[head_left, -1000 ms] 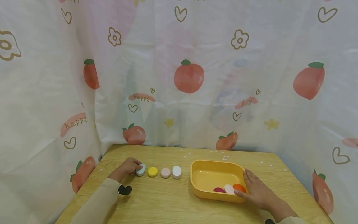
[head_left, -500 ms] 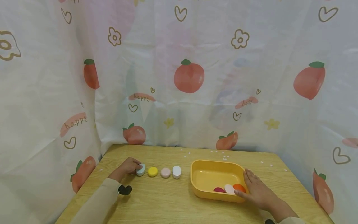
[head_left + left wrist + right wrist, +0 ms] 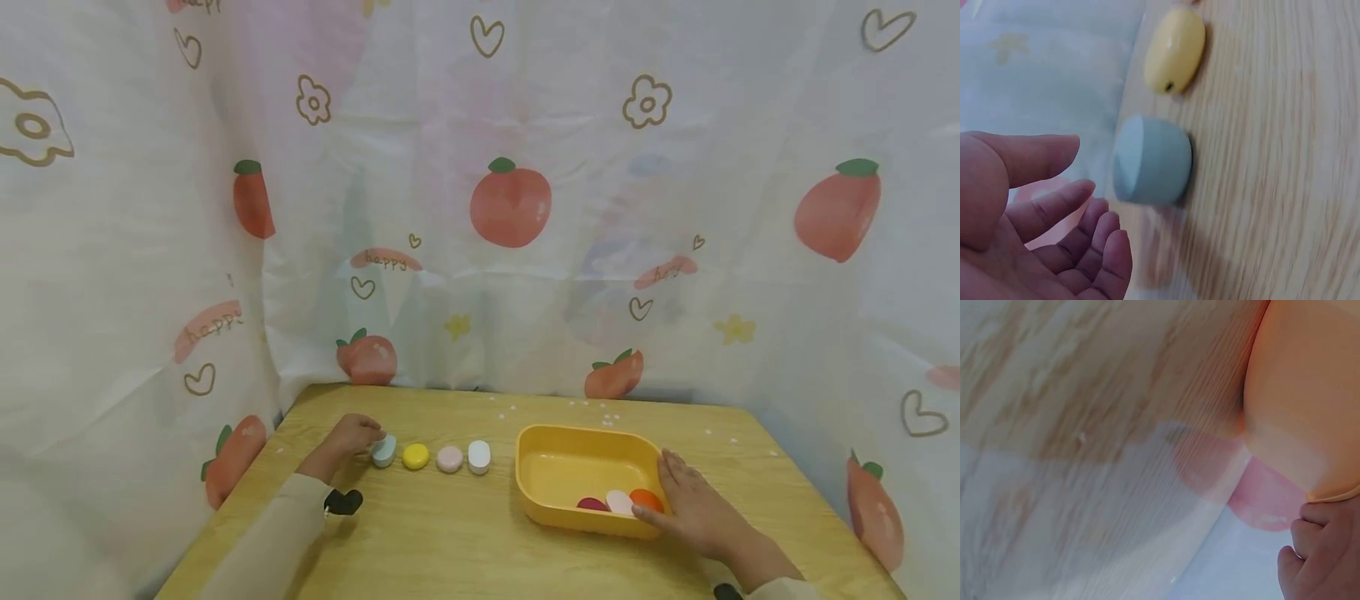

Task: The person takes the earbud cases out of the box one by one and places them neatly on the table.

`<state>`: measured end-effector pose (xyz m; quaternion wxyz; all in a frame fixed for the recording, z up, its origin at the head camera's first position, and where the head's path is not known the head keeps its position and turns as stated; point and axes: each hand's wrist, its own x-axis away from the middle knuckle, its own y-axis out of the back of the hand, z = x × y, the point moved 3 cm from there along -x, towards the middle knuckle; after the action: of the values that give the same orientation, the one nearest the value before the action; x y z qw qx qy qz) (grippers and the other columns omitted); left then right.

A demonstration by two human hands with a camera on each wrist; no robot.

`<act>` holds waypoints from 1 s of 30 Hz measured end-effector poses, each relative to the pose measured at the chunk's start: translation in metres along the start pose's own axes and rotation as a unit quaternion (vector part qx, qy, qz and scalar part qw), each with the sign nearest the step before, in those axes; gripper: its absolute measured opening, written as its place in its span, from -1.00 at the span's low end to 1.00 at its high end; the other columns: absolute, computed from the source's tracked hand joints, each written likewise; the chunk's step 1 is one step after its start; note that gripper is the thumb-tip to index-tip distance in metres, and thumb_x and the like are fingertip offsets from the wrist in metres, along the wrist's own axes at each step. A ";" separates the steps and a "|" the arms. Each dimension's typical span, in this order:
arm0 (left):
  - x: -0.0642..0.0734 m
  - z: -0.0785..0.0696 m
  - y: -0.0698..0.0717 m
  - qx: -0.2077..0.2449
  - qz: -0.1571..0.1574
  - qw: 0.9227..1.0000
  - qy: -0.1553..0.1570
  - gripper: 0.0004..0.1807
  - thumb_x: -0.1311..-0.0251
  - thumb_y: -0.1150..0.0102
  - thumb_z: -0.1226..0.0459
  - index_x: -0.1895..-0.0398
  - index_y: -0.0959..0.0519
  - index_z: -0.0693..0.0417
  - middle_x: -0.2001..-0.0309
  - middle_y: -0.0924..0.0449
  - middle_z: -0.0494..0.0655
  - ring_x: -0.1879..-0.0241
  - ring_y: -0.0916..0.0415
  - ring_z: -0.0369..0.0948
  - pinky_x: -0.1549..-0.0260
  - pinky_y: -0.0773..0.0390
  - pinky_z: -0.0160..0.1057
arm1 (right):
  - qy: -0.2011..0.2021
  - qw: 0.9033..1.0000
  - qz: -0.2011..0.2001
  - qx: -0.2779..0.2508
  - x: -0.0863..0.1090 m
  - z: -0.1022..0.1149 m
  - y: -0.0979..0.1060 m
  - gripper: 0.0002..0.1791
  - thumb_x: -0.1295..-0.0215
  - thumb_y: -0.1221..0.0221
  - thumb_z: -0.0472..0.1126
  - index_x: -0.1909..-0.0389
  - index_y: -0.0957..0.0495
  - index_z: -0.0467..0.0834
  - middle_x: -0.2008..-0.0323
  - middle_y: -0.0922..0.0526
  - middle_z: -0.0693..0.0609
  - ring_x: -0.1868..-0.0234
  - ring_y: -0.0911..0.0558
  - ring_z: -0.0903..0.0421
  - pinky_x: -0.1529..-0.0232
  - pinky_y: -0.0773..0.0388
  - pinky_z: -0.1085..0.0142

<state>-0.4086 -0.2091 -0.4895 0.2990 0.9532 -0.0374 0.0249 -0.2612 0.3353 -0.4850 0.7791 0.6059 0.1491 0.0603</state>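
Observation:
My left hand [image 3: 352, 436] is just left of a small light-blue oval piece [image 3: 384, 451]. In the left wrist view, the thumb and fingers of this hand [image 3: 1054, 219] are parted, with a gap between them and the blue piece [image 3: 1154, 161]. To its right stand a yellow rounded piece [image 3: 416, 456], a pale pink one [image 3: 450, 458] and a white oval one [image 3: 479, 457], all in a row. With straight fingers, my right hand [image 3: 701, 512] rests against the right end of a yellow tub [image 3: 558, 518], its thumb over the front rim.
Inside the tub lie a dark red piece [image 3: 592, 504], a pale pink disc [image 3: 619, 502] and an orange piece [image 3: 646, 500]. Small white flecks dot the wooden table [image 3: 450, 550] near its back edge. A printed curtain [image 3: 420, 167] hangs behind and on both sides.
My left hand has let go of the light-blue piece and drawn back slightly, its fingers parting. The right hand stays at the tub. The head view has shifted a little.

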 end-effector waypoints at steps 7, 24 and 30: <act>0.003 -0.020 -0.008 -0.005 -0.004 1.000 -0.014 -0.63 -0.30 -0.17 0.27 -0.06 -0.54 0.37 0.04 -0.56 0.15 0.20 -0.50 -0.08 0.27 -0.57 -0.15 | -0.006 1.000 0.008 -0.005 -0.004 -0.005 0.002 0.13 -0.28 -0.04 0.39 -0.36 -0.05 -0.57 -0.41 0.02 -0.49 -0.39 -0.02 -0.42 -0.30 0.01 -0.32; 0.001 -0.039 -0.031 0.136 0.056 0.989 -0.015 -0.54 -0.34 -0.16 0.27 -0.19 -0.44 0.41 -0.07 -0.53 0.21 -0.09 -0.44 0.17 0.03 -0.58 -0.04 | -0.009 1.000 0.007 -0.016 0.001 0.001 0.001 0.11 -0.28 -0.08 0.37 -0.36 -0.07 -0.57 -0.41 0.01 -0.47 -0.40 -0.02 -0.40 -0.30 -0.01 -0.31; 0.001 -0.057 -0.044 0.181 0.079 0.980 -0.023 -0.57 -0.33 -0.15 0.32 -0.17 -0.43 0.44 -0.04 -0.53 0.20 -0.06 -0.46 0.14 0.04 -0.59 -0.06 | -0.009 1.000 0.003 -0.013 0.002 0.001 0.001 0.11 -0.27 -0.07 0.37 -0.36 -0.08 -0.56 -0.41 -0.01 -0.47 -0.39 -0.03 -0.40 -0.31 -0.01 -0.30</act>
<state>-0.4052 -0.1406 -0.4676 0.1173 0.9859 -0.1149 0.0327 -0.2591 0.3356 -0.4842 0.7880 0.5968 0.1396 0.0590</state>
